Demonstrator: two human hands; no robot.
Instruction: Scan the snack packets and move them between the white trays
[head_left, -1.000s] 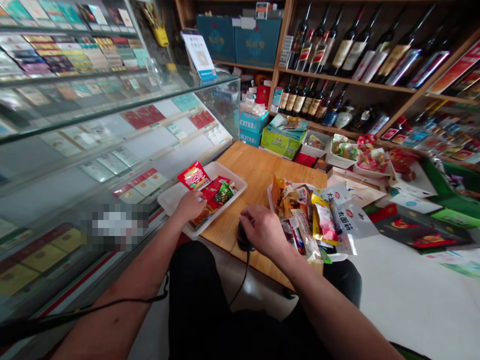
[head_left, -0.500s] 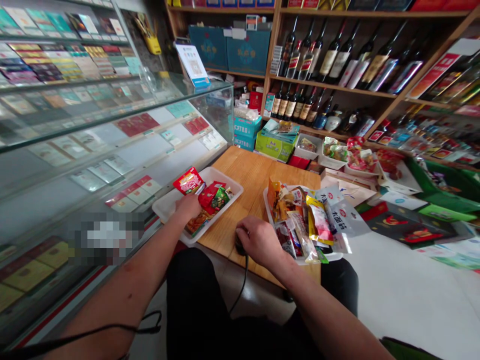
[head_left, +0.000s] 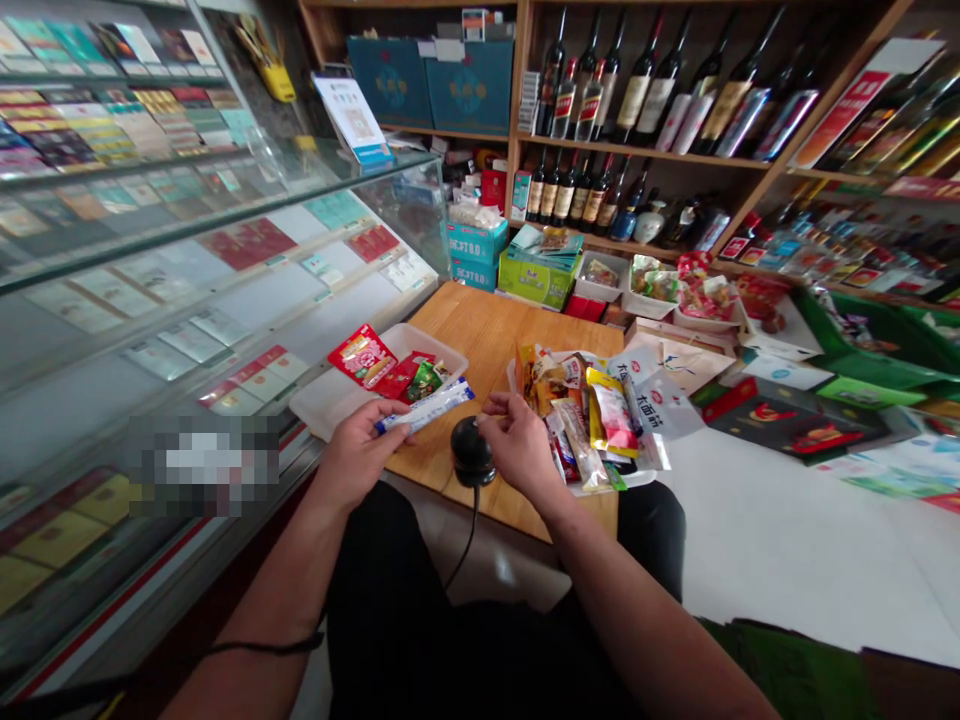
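Glass case (head_left: 225,250) at left and bottle shelves (head_left: 652,150) behind enclose a wooden worktop (head_left: 480,330). On the worktop's left side lies a white tray (head_left: 319,405) with a few snack packs at its far end. On the right side a pile (head_left: 592,415) of mixed packs fills a second tray. The left hand (head_left: 358,452) is closed on one end of a long blue-and-white packet (head_left: 427,407), held level above the worktop's near edge, between the trays. The right hand (head_left: 521,445) is half curled against a black scanner (head_left: 469,455) standing at that edge, just below the packet. Whether it grips the scanner cannot be told.
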